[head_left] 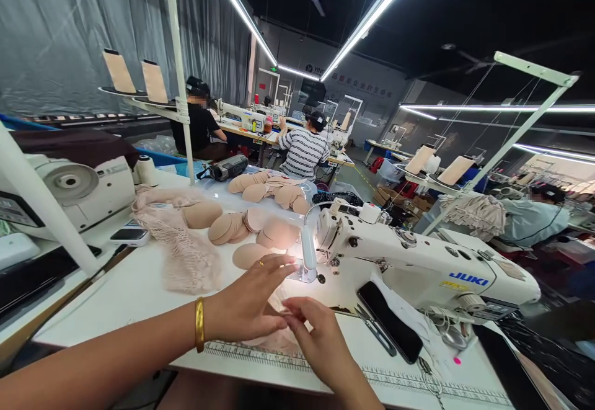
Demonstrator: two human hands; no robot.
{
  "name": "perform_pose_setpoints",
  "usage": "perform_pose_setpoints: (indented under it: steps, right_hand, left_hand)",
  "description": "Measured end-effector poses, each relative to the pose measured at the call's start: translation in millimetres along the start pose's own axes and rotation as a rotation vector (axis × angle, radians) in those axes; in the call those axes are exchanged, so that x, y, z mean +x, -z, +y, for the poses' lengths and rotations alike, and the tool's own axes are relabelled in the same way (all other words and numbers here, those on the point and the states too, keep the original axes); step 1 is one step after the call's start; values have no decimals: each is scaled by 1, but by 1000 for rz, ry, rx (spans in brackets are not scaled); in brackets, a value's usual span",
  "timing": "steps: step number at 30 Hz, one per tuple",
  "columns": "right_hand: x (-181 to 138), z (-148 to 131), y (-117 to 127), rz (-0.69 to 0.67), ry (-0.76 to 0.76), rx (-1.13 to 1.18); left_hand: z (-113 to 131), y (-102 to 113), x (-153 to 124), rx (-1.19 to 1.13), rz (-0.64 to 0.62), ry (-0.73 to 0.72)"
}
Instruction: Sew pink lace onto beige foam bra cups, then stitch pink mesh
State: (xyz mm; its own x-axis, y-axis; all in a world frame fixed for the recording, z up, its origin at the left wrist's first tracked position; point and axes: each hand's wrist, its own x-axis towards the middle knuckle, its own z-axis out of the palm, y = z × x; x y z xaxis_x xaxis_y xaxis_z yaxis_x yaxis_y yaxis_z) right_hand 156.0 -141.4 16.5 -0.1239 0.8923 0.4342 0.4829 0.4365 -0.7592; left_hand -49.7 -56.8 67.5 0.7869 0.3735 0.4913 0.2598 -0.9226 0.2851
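Bare left forearm [102,366] nearest, a shiny gold metal bangle [199,324] at its wrist, crossing the front of a white worktable [125,292]. Printed white ruler strip [237,354] runs along the near edge. On the table: flat beige oval pads [227,229] in fanned stacks, cream openwork lace [195,261] to their left; at right a white JUKI sewing machine [418,261], a black smartphone [390,323] near its base, dark slim metal snips [374,329] just beside the phone. Room behind: long tube lights, a grey curtain [69,31], two people seated at other machines, one in a striped shirt [304,152]. Left hand [248,301] lies palm down, fingers stretched toward the lit needle area, thumb pointing right. Right hand [320,338] comes from below, thumb and forefinger curled together, tips meeting the left thumb. Thin pale-pink fabric [277,339] sits beneath and between the hands, partly over the ruler. Fingers cover much of it; cannot tell whether either hand pinches it. Needle hard to make out in the lamp glare; right forearm cut off at the bottom edge.
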Motion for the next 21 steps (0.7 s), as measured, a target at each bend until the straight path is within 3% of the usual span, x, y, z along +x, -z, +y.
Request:
perform_pose_setpoints:
  steps: [3,5,8,11,16,21]
  right_hand:
    - [1,-17,5,58,401,-377]
    - [5,-24,9,157,494,-506]
    - [12,-23,10,269,498,-512]
    - [18,-7,6,220,463,-497]
    - [28,42,9,-23,413,-566]
    - [35,75,30,-161,425,-571]
  left_hand:
    - [-5,11,3,-116,-226,52]
    - [-11,17,5,-91,-287,95]
    - [-18,24,7,125,-106,-5]
    - [-21,21,3,382,45,-198]
    - [-24,-13,4,384,-169,-271]
    - [-44,-55,30,416,-157,-323]
